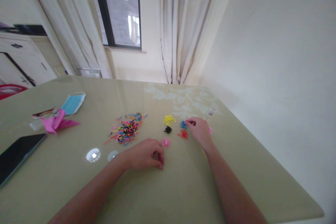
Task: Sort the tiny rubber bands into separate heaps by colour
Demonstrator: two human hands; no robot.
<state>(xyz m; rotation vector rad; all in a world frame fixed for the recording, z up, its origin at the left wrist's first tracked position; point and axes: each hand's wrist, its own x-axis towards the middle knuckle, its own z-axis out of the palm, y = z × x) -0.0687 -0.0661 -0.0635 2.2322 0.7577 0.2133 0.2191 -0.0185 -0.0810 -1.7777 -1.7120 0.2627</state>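
Note:
A mixed heap of small coloured rubber bands (128,129) lies on the table, left of centre. To its right are small single-colour piles: yellow bands (169,119), black bands (168,130), red bands (183,134), pink bands (166,142) and blue bands (183,125). My right hand (198,130) is closed in a pinch at the blue pile, its fingertips touching the blue bands. My left hand (148,154) rests near the table just below the pink pile, thumb and finger pinched together. Whatever is between those fingertips is too small to make out.
A pink folded-paper figure (59,122), a blue face mask (73,104) and a dark phone (19,155) lie on the left. Two round shiny discs, one a bright disc (92,155), sit near my left forearm. A small clear container (212,111) stands far right, near the wall-side table edge.

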